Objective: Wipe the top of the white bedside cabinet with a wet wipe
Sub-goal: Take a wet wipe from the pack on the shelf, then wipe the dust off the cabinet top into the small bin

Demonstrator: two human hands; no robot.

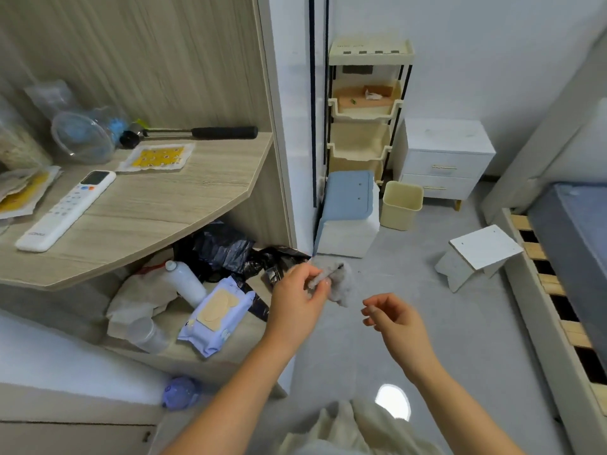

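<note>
My left hand [297, 298] pinches a crumpled white wet wipe [341, 285] at mid-frame, above the grey floor. My right hand [392, 315] hovers just to the right of the wipe with loosely curled fingers and nothing in it. The wet wipe pack [215, 318], pale blue with a beige flap, lies on the low shelf under the desk, left of my left hand. The white bedside cabinet [446, 160] with two drawers stands far off against the back wall, beside the bed; its top looks bare.
A wooden desk [157, 205] at left holds a remote, a hammer and bags. A cream bin [401, 205], a blue-topped stool [348, 213] and a shelf rack [364, 106] stand before the cabinet. A small white stool [476, 254] sits by the bed frame [555, 300].
</note>
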